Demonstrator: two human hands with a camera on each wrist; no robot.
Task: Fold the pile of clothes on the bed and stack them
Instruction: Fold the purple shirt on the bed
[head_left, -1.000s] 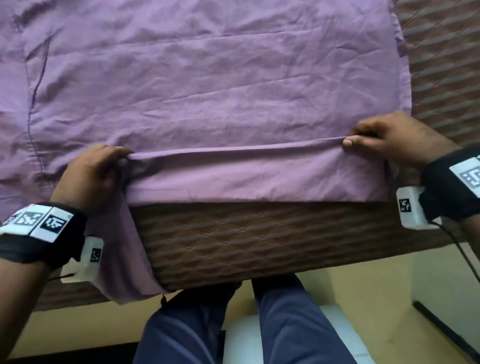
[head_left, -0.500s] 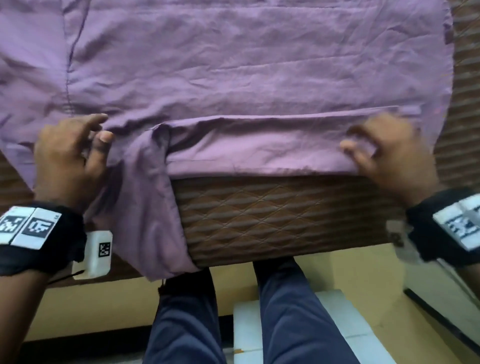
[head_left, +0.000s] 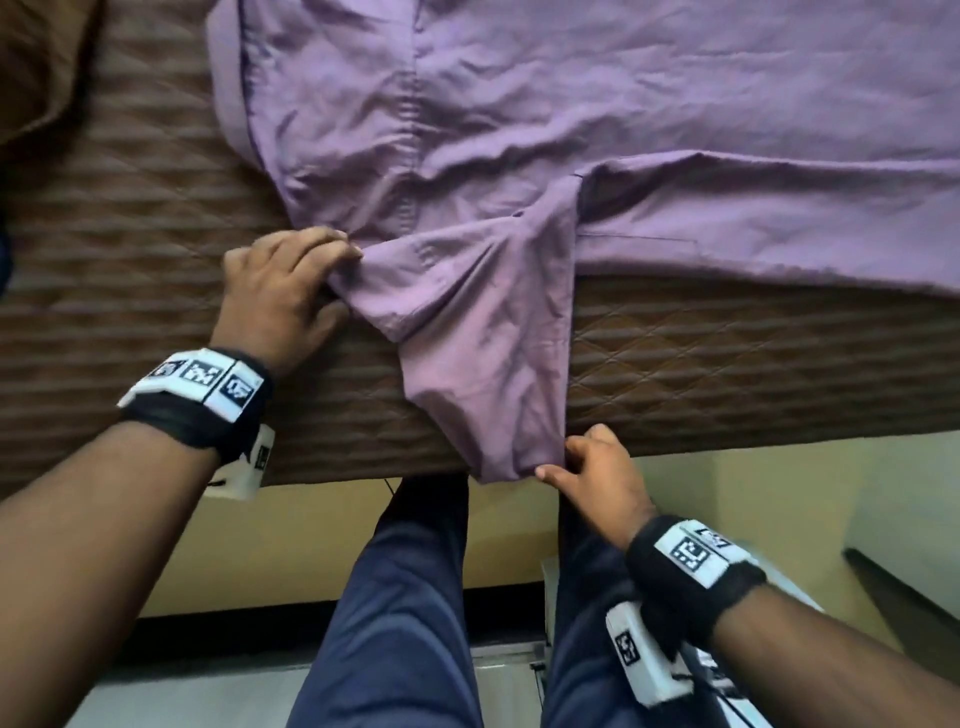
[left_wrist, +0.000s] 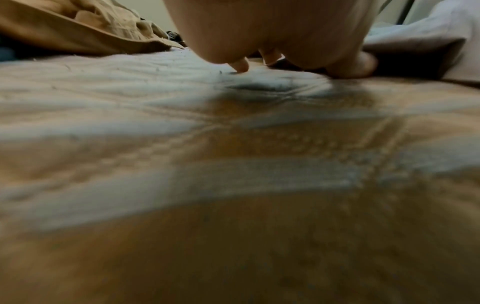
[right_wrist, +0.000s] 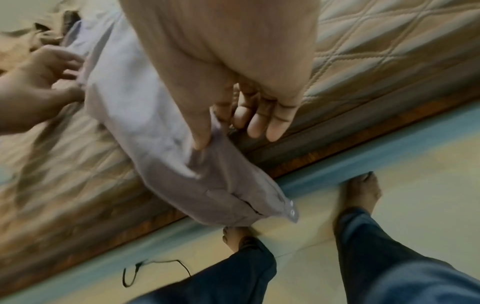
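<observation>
A purple shirt (head_left: 571, 104) lies spread on the brown quilted bed (head_left: 130, 234), its near side folded in. One sleeve (head_left: 483, 338) hangs over the bed's front edge. My left hand (head_left: 337, 278) grips the top of that sleeve by the shoulder, fingers above and thumb below. My right hand (head_left: 553, 465) pinches the sleeve low down near the cuff. In the right wrist view thumb and forefinger of my right hand (right_wrist: 210, 131) nip the sleeve (right_wrist: 135, 115) above the buttoned cuff (right_wrist: 259, 207), with the other fingers straight. The left wrist view shows my left hand (left_wrist: 285, 61) pressing down on the bed.
A brown garment (head_left: 36, 67) lies bunched at the bed's far left corner. My legs in dark blue trousers (head_left: 405, 597) stand against the bed's front edge, bare feet on a pale floor. A thin black cord (right_wrist: 145, 267) lies on the floor.
Both hands have let go of the folded side of the shirt. The left hand has moved to the sleeve's top. The right hand has dropped left to the hanging cuff end.
</observation>
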